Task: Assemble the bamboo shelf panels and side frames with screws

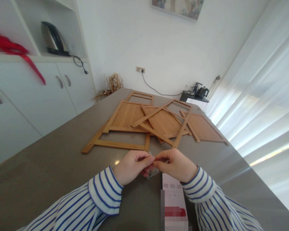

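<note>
Both hands meet over the near part of the table, fingertips pinched together. Between them hangs a small clear plastic bag with small dark pieces in it, too small to name. My left hand grips the bag from the left, and my right hand pinches its upper edge from the right. Just beyond the hands lie several flat wooden frames and panels, overlapping each other: a wooden frame on the near left, a slatted panel behind it, and another frame across the top.
A phone showing a zeroed timer lies below my right hand. A wooden panel rests on the right of the grey table. White cabinets with a kettle stand left; a curtain hangs right. A black kettle stands beyond the table.
</note>
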A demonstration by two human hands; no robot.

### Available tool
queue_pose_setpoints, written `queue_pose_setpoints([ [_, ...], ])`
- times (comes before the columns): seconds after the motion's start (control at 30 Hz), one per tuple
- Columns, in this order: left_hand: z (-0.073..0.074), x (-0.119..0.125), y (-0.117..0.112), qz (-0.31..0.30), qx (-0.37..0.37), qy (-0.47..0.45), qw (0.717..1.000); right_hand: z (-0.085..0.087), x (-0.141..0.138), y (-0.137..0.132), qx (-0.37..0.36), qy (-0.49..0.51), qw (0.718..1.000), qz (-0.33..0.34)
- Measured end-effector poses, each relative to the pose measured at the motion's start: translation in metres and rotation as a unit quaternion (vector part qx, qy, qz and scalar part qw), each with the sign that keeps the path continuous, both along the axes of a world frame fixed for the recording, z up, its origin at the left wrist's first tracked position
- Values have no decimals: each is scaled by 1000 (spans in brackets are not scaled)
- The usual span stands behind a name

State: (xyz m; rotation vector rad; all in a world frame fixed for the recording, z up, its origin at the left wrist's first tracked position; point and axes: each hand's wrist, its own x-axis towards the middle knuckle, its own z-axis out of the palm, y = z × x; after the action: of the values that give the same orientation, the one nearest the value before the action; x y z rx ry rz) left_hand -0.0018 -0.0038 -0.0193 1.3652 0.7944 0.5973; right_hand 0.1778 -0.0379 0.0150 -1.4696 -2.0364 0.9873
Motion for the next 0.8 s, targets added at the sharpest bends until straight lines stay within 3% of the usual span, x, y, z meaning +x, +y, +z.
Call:
queue_pose_setpoints([
  [0.27, 3, 1, -3, -13, 45, 21, 999, -4, 1, 1, -12, -29, 999, -28],
  [0.5, 9, 2, -6, 31, 95, 88, 991, 10, -7, -3, 17, -80, 993, -86],
  [0.63, 14, 1, -9, 75, 154, 124, 977, 11, -7, -3, 50, -102, 987, -110],
  [0.8, 14, 2, -11, 61, 234, 126, 962, 6, -12, -4, 63, -92, 989, -96],
])
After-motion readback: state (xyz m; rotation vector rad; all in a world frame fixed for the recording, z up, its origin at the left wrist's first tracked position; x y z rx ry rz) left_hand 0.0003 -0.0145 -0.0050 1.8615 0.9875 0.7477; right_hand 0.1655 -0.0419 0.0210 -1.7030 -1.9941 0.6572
